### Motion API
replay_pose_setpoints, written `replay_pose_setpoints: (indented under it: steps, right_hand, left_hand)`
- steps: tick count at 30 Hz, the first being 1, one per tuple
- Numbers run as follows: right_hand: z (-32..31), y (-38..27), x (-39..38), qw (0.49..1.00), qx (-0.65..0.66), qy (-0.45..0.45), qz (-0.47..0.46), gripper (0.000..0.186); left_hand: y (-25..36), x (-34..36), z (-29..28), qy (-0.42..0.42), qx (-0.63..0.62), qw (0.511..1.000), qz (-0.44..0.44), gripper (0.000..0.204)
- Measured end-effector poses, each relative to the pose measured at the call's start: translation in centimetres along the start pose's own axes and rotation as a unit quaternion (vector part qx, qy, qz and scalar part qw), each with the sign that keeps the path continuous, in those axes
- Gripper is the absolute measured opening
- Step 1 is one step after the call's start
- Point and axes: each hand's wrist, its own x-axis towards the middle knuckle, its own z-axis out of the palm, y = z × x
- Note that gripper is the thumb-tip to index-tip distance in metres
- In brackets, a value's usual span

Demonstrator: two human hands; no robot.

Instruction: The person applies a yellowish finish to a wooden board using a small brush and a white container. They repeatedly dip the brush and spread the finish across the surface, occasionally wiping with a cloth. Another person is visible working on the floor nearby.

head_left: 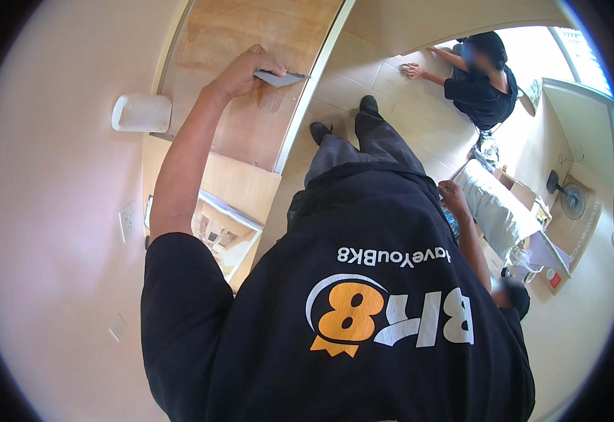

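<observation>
My left hand [247, 72] reaches out at the upper left and is closed around a thin, flat grey sheet that looks like folded sandpaper [280, 78]. The sandpaper is over a brown wooden panel [215, 88], near its pale right edge, though contact is hard to judge. Lighter smears mark the panel's surface. My right hand [452, 197] is by my right side, its fingers curled. Something bluish [452, 222] shows beside it, partly covered by my arm, and what the fingers hold, if anything, is hidden.
A white rounded holder [143, 113] juts from the left wall, with a socket [127, 223] below. A co-worker [486, 81] crouches on the tiled floor [419, 130] at upper right. A wrapped bundle [497, 204], a fan [572, 200] and cardboard [575, 235] are on the right.
</observation>
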Motion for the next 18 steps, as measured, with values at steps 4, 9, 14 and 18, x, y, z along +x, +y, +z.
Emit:
replay_pose_setpoints:
  steps: [4,9,14,18]
  right_hand:
    - [0.0,-0.4,0.0,1.0,-0.002,-0.001,0.014,0.031]
    - [0.0,-0.7,-0.1,1.0,0.012,0.007,0.008,0.031]
    - [-0.1,-0.8,0.1,1.0,0.007,0.003,0.024,0.031]
    - [0.0,-1.0,0.5,1.0,0.006,-0.005,0.013,0.03]
  left_hand:
    - [-0.5,-0.8,0.3,-0.004,-0.028,0.999,-0.015,0.038]
    - [-0.2,-1.6,0.6,-0.004,-0.061,0.997,-0.046,0.032]
    - [0.8,-2.7,1.3,0.022,-0.222,0.959,-0.174,0.035]
    - [1.8,-3.9,0.9,0.007,0.053,0.999,0.009,0.039]
